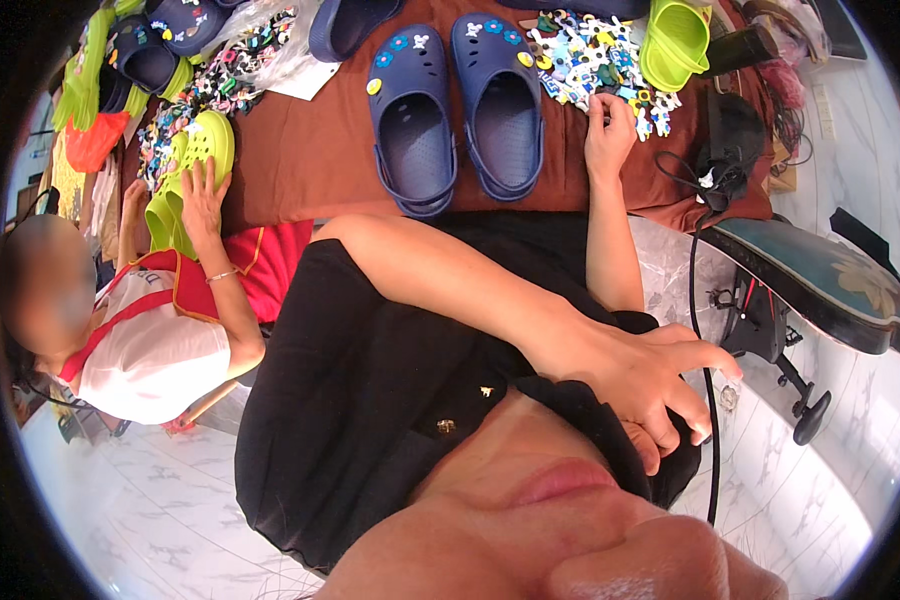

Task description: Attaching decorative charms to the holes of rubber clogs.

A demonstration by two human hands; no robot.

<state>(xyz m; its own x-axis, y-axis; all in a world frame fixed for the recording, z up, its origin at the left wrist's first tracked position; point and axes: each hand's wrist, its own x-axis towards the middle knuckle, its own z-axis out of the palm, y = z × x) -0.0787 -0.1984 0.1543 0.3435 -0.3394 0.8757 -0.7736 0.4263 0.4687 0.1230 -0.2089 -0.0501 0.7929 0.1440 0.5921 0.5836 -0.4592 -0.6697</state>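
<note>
Across the top, a tabletop (300, 160) draped in brown cloth. Below it, filling the middle, a black top (370, 400) on the person's own chest. Off to the right, over the pale marble floor (850, 470), a teal chair seat (820, 280). On the cloth, side by side and toes away, a pair of navy clogs (415, 120), each with small charms pressed into the upper. At the left edge of the tabletop, a lime-green clog (205, 145) under a co-worker's hand (202, 200), laid flat on it. Another lime clog (675, 40) at the far right corner, just beside a pile of colourful charms (580, 55). Down the right side, a thin black cable (692, 290). Right hand (608, 135) stretched up to the near edge of the charm pile, just right of the navy pair, fingers bent down onto the charms; whether gripping one, cannot tell. Left hand (650, 385) brought across the chest, resting on the black top near the cable, fingers spread and loose, holding nothing.
</note>
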